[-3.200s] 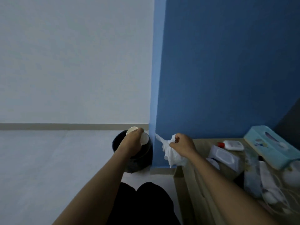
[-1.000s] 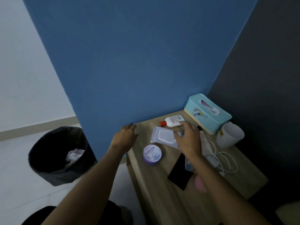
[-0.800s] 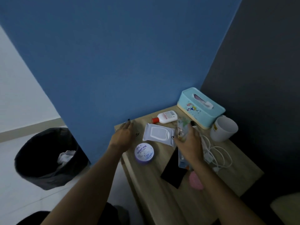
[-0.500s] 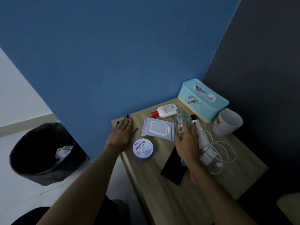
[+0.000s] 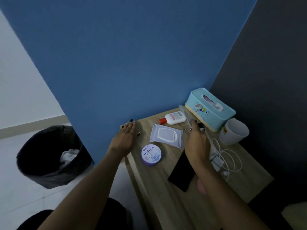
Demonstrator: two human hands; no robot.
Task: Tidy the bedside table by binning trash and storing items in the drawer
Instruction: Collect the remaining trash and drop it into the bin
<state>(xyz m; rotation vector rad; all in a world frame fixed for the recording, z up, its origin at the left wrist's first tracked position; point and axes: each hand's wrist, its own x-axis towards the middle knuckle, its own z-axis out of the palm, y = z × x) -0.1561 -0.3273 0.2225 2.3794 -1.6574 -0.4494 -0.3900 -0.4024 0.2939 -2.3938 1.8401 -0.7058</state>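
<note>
Right hand [image 5: 196,143] lifted crinkly clear wrapper [image 5: 184,113]; left hand [image 5: 123,139] flat.

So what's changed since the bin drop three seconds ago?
Both hands left the bin, where the tissue now lies. Left hand rests flat on the table corner; right hand picked up a clear wrapper. Cream tin, wipes pack, bottle unmoved.

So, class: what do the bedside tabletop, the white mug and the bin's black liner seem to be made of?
Bedside tabletop: probably wood or wood-look laminate, matte, judging by its pale lengthwise grain.
White mug: ceramic or plastic, smooth; the dim light leaves that open.
Black liner: thin plastic film, given the creases and faint sheen.
</note>
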